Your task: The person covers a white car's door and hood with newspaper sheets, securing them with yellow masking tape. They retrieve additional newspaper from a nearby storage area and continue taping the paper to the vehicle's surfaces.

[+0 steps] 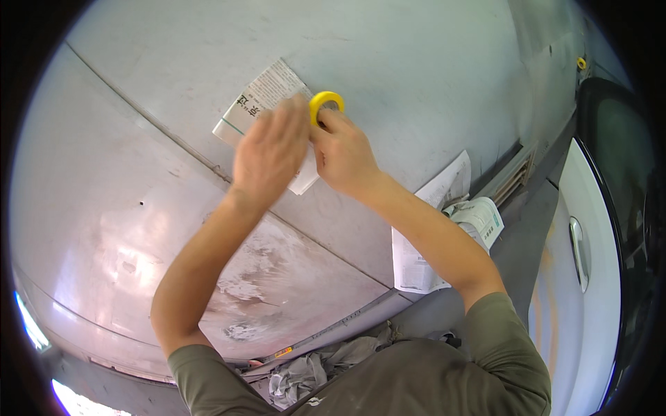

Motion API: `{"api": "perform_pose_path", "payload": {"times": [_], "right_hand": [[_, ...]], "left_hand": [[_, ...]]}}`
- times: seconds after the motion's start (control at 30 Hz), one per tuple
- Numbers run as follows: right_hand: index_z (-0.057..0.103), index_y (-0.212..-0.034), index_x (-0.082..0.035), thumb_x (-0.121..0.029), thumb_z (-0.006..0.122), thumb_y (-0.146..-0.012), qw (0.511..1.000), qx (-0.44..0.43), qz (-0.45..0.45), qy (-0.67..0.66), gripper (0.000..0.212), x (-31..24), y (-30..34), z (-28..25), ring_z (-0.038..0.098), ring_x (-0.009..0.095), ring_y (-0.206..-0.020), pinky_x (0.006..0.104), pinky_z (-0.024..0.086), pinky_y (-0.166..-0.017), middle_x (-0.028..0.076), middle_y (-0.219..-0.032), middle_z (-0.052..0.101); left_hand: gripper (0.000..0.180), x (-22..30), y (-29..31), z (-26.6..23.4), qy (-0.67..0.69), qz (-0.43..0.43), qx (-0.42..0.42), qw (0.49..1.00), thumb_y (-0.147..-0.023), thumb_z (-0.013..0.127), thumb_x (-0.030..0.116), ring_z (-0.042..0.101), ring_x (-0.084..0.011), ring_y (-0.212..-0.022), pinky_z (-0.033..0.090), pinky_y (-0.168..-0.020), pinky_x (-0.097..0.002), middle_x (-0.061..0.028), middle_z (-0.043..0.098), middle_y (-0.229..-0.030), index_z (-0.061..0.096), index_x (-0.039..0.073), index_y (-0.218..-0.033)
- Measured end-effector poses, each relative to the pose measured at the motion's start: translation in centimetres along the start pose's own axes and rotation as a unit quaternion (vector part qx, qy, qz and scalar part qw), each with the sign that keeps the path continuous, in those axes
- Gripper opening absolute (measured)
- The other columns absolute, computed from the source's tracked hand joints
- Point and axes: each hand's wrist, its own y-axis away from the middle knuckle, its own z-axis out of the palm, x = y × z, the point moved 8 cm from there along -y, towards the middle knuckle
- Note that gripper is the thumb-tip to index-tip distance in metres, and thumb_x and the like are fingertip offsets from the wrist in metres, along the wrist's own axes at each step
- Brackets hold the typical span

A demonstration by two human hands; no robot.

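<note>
With the right hand (345, 151) pinching the yellow tape roll (316, 106), the folded newspaper (269, 87) toward eleven o'clock might skew if the blurred left hand (270, 154), its grip unclear, drags it.

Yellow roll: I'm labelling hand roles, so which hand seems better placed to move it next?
Probably the right hand: it grips the yellow roll at its lower edge. The left hand is beside the roll, blurred over the newspaper; whether it grips anything is unclear.
</note>
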Motion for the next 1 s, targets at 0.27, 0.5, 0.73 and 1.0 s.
{"api": "perform_pose_path", "payload": {"times": [0.27,0.5,0.73,1.0], "right_hand": [[0.074,-0.104,-0.005,0.002,0.064,-0.084,0.999,-0.022,0.002,-0.029,0.023,-0.1,-0.4,-0.1,0.063,0.033,-0.095,0.0430,0.055,-0.078,0.012,-0.098,0.061],[0.076,-0.097,-0.005,0.006,0.067,-0.080,0.998,0.015,-0.046,-0.037,0.022,0.3,0.2,-0.6,0.064,0.032,-0.089,0.0414,0.055,-0.073,0.011,-0.093,0.061],[0.075,-0.090,-0.006,0.002,0.068,-0.076,0.992,-0.036,-0.123,-0.004,0.018,0.5,0.7,-0.6,0.066,0.028,-0.097,0.0388,0.059,-0.075,0.008,-0.101,0.065],[0.073,-0.087,-0.005,0.001,0.067,-0.076,0.987,-0.054,-0.149,0.000,0.014,0.9,1.0,-0.6,0.067,0.027,-0.101,0.0379,0.060,-0.080,0.006,-0.102,0.065]], "left_hand": [[0.071,-3.9,2.2,2.4,0.204,-0.111,0.054,0.971,-0.097,0.064,0.034,0.031,-0.0274,-0.156,0.026,-0.128,-0.0409,-0.0125,0.039,-0.165,0.043,-0.003,-0.154],[0.066,-4.9,5.9,0.8,0.116,-0.225,-0.024,0.967,-0.097,0.070,0.029,0.033,-0.0271,-0.155,0.024,-0.127,-0.0491,-0.0089,0.039,-0.165,0.046,0.005,-0.154],[0.038,-5.3,-1.5,1.1,0.688,-0.122,0.037,0.714,-0.088,0.074,0.003,0.069,-0.0262,-0.105,0.054,-0.095,-0.0379,-0.0135,0.071,-0.113,0.064,0.001,-0.125],[0.025,-5.8,-2.5,1.9,0.679,-0.112,-0.050,0.724,-0.087,0.080,0.003,0.067,-0.0197,-0.089,0.055,-0.086,-0.0324,-0.0082,0.073,-0.099,0.067,-0.001,-0.108]]}}
